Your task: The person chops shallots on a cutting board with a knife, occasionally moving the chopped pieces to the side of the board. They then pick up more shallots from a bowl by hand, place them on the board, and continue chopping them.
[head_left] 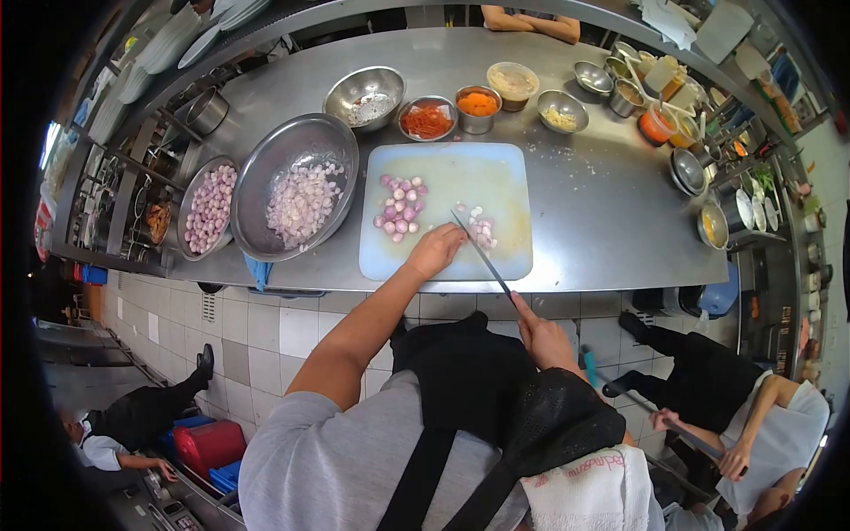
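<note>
My right hand (540, 338) grips the handle of a long kitchen knife (490, 264), its blade slanting up and left over the cutting board (390, 168). Beside the blade, my left hand (436, 251) rests on the board with fingers bent and pressed together; whatever they hold is hidden. Cut shallot pieces (482, 232) lie just right of the blade. Left on the board sits a group of peeled whole shallots (400, 208). A large steel bowl (252, 181) left of the board holds chopped shallots (303, 203).
A bowl of whole shallots (209, 208) stands far left. Behind the board are a steel bowl (365, 81), red strips (426, 120), an orange ingredient (477, 103) and a small bowl (563, 111). A person's folded arms (531, 21) rest opposite. Another person (770, 425) holds a handle at right.
</note>
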Available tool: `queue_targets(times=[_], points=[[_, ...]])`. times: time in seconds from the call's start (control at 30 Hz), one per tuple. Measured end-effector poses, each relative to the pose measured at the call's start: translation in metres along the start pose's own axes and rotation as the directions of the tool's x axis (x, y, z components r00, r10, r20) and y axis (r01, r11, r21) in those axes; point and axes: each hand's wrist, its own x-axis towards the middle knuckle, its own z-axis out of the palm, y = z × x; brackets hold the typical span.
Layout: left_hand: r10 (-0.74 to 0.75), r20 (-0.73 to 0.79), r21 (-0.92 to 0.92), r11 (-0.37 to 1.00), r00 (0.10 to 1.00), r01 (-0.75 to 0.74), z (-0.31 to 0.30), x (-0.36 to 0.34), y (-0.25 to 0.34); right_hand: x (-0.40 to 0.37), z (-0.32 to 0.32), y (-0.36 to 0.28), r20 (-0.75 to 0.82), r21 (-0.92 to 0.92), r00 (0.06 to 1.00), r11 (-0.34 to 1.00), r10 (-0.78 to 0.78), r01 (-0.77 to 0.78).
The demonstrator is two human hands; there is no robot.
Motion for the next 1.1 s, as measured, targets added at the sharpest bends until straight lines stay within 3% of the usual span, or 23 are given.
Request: queue_targets(times=[0.33, 0.53, 0.6, 0.67, 0.73, 0.77, 0.8, 0.87, 0.97, 1.1], points=[[0.004, -0.039, 0.007, 1.000, 0.999, -0.003, 0.002, -0.003, -0.003, -0.003, 0.006, 0.003, -0.026, 0.050, 1.000, 0.999, -0.012, 0.014], [0.005, -0.039, 0.022, 1.000, 0.999, -0.004, -0.003, -0.002, -0.001, 0.009, -0.012, -0.003, 0.006, 0.262, 1.000, 0.965, -0.018, 0.016], [0.025, -0.001, -0.004, 1.000, 1.000, -0.025, -0.011, 0.001, 0.005, 0.002, -0.017, -0.002, -0.147, 0.299, 0.989, 0.953, -0.005, 0.049], [-0.001, 0.010, -0.009, 1.000, 1.000, 0.001, -0.028, 0.008, 0.003, -0.005, -0.027, -0.006, -0.152, 0.352, 0.988, 0.936, 0.035, 0.021], [-0.094, -0.195, 0.137, 0.983, 0.976, 0.122, -0.050, 0.022, -0.007, -0.009, -0.039, -0.007, -0.080, 0.349, 0.994, 0.936, 0.078, -0.045], [-0.148, -0.211, 0.265, 0.943, 0.966, 0.203, -0.065, 0.032, -0.011, -0.013, -0.028, 0.005, -0.125, 0.382, 0.992, 0.924, 0.032, 0.018], [-0.134, -0.215, 0.268, 0.944, 0.967, 0.190, -0.074, 0.041, -0.015, -0.014, -0.029, 0.004, -0.047, 0.415, 0.998, 0.910, 0.044, -0.021], [-0.345, -0.069, 0.388, 0.855, 0.936, 0.343, -0.086, 0.056, -0.021, -0.016, -0.030, 0.004, 0.083, 0.365, 0.996, 0.930, 0.024, -0.053], [-0.336, -0.007, 0.548, 0.787, 0.942, 0.285, -0.071, 0.064, -0.038, -0.010, -0.002, 0.019, 0.079, 0.384, 0.995, 0.923, -0.054, 0.020], [-0.368, -0.034, 0.564, 0.761, 0.929, 0.322, -0.049, 0.070, -0.074, 0.000, 0.004, 0.020, 0.038, 0.383, 0.999, 0.924, -0.017, 0.001]])
